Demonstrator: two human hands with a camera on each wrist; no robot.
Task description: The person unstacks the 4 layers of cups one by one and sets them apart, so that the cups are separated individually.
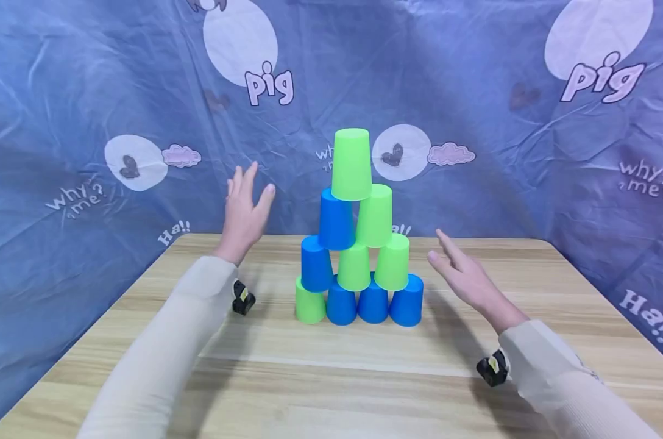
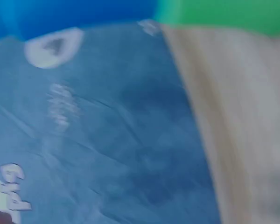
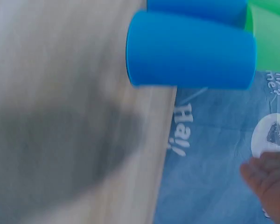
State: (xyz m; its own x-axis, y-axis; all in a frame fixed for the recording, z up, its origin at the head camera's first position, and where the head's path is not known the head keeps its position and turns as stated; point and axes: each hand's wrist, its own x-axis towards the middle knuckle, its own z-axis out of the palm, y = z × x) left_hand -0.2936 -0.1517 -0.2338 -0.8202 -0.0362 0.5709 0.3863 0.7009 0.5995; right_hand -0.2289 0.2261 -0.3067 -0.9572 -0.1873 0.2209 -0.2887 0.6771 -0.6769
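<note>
Cups stand mouth-down in tiers on the worktop, upper ones straddling pairs below, likely for support, while your left hand and right hand flank them empty, fingers extended.

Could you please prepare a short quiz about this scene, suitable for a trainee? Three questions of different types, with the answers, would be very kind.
1. Count: how many levels does the cup pyramid have?
2. True or false: the left hand and the right hand are both apart from the pyramid.
3. Choose: what colour is the leftmost cup of the bottom level?
A) blue
B) green
C) red

Key: 1. Four; 2. True; 3. B.
</note>
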